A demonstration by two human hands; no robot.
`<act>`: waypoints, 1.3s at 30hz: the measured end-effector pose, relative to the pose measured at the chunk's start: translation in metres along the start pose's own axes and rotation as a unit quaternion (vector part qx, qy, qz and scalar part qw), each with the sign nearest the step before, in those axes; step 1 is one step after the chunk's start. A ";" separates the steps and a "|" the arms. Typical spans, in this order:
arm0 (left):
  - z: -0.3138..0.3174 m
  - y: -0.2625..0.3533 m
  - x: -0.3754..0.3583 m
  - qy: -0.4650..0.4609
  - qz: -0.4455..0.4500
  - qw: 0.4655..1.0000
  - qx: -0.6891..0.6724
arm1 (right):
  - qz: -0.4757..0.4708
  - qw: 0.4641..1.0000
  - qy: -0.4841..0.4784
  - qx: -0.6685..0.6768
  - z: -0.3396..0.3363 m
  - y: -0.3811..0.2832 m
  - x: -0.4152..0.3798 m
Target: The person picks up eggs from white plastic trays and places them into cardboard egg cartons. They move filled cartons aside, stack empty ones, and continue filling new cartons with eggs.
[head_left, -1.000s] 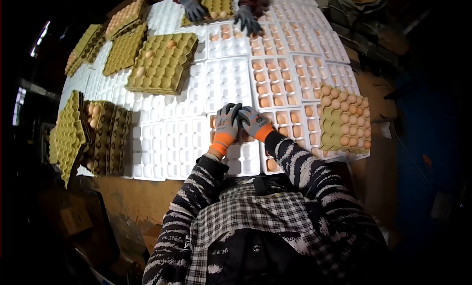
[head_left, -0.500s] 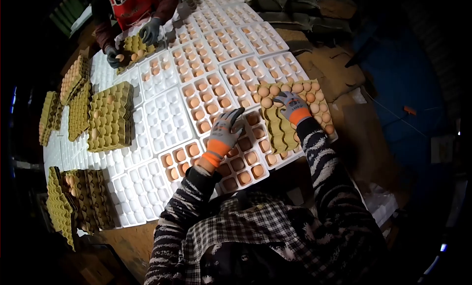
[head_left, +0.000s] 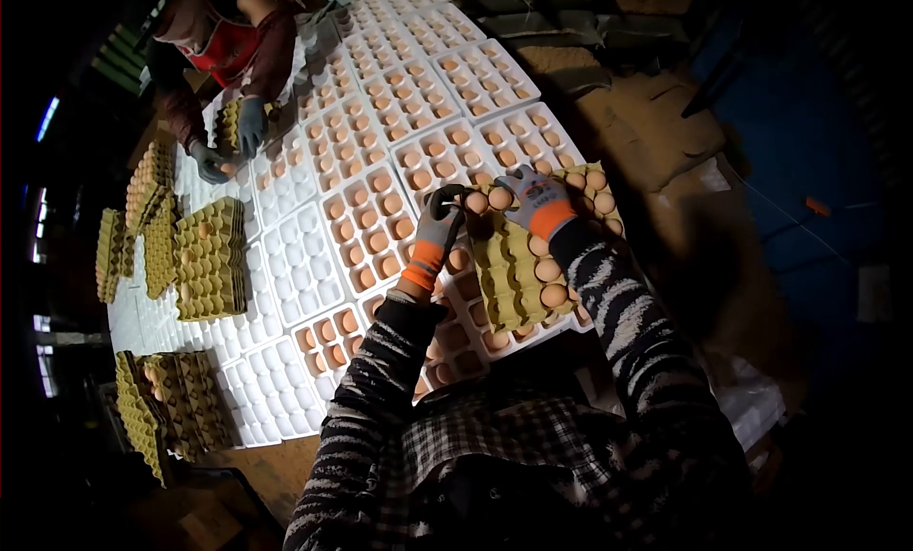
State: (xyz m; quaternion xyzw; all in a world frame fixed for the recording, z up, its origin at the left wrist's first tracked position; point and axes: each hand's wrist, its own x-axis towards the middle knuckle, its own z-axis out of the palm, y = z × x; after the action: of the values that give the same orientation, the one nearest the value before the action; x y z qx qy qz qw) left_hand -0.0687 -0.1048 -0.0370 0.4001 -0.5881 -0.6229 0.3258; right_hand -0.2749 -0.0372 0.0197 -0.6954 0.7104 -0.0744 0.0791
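Both hands are on the cardboard tray (head_left: 514,270) at the table's near right — the left hand (head_left: 437,230) closes on an egg (head_left: 475,202), the right hand (head_left: 534,201) curls over another. Picking step, I'd say; next comes setting them gently into empty cups of the white trays (head_left: 295,266).

- The left hand (head_left: 439,226), half a second ago spread flat over the white trays (head_left: 302,266), now curls around an egg (head_left: 475,202) at the cardboard tray (head_left: 509,270).
- The right hand (head_left: 534,197) has shifted toward the left hand.
- Across the table, a co-worker's gloved hands (head_left: 250,123) have dropped lower.
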 end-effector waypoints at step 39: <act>-0.134 -0.031 -0.158 -0.004 -0.002 0.997 -0.074 | -0.186 0.950 -0.123 0.219 -0.026 -0.111 0.029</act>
State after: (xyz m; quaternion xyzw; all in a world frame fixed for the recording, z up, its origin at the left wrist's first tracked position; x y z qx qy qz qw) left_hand 0.1250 -0.0269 -0.0485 0.3737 -0.5409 -0.6671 0.3505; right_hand -0.1726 -0.0687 0.0687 -0.7847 0.5190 -0.1552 0.3012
